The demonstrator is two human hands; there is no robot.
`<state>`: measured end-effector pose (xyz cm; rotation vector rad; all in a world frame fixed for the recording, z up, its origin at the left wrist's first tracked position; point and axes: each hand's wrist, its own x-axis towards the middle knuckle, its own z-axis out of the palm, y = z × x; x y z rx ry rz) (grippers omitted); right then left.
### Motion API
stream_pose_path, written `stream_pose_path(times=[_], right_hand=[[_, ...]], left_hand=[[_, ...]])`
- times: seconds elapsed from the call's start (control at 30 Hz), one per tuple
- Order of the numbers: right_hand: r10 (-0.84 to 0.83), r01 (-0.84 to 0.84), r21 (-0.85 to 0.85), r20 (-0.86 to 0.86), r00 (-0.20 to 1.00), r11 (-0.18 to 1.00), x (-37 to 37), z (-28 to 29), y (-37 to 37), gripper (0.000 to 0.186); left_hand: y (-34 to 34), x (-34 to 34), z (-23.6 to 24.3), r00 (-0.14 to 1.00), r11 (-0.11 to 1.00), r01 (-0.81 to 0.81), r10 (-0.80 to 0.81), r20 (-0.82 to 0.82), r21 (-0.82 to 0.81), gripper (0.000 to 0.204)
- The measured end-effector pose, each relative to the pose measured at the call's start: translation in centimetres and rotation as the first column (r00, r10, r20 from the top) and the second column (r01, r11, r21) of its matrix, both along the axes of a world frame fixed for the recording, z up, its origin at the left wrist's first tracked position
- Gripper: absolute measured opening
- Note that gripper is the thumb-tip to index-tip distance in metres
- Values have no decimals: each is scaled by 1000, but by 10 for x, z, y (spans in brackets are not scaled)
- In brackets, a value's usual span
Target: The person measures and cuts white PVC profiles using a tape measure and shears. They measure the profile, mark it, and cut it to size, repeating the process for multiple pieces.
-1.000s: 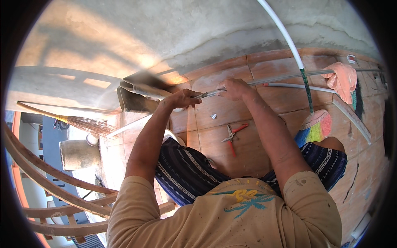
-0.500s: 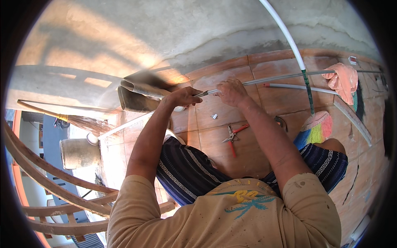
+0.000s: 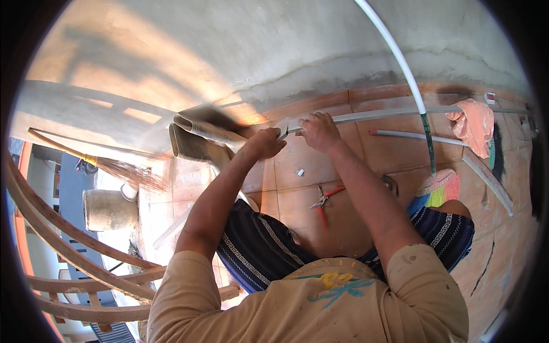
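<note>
A long thin grey strip (image 3: 377, 116) runs across from my hands toward the right, near the foot of the wall. My right hand (image 3: 319, 132) pinches it near its left end. My left hand (image 3: 267, 143) is closed at that end, close beside the right one; a dark pointed bit shows at its fingertips, too small to name. A pale flat strip (image 3: 171, 229) shows left of my left forearm; whether it joins the grey one is hidden. On the tiles below lie red-handled snips (image 3: 323, 203), jaws spread, and a small white offcut (image 3: 300, 172).
Rubber boots (image 3: 200, 142) lie by the wall. Rightward are a multicoloured broom (image 3: 437, 191) with a green and white handle, a pink cloth (image 3: 476, 124) over the strip, a white tube (image 3: 420, 137) and a slat (image 3: 487, 182). Leftward: straw broom (image 3: 123, 173), bucket (image 3: 111, 210), curved wooden bars (image 3: 91, 283).
My left hand has moved right, nearer my right hand, and turned with its back more upward. The pale strip at left has swung down. The grey strip now shows its broader face.
</note>
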<state>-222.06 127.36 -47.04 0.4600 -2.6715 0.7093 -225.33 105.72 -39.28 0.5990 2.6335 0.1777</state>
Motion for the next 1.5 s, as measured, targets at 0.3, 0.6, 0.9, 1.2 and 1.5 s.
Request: stream_pose_path(times=[0.3,0.6,0.9,1.2,1.5], right_hand=[[55,-58,-146,-23,998,988,-48,48,-2,33],[-40,9,-97,-330,943,995,-44,158,-14,36],[-79,-30,-162,-624,777,986,-38,241,-28,34],[-109,-18,-181,-668,736,983,-63,274,-41,36],[-89,-19,-131,-768,635,991,-54,320,-31,37]], left_hand=[[-13,15,51,919,928,-301,344,-195,220,52],[-15,20,114,710,871,-239,458,-535,429,45],[-23,36,197,622,822,-82,484,-616,564,48],[-33,7,231,652,751,-98,544,-529,653,38],[-56,4,298,950,548,-67,291,-115,834,42]])
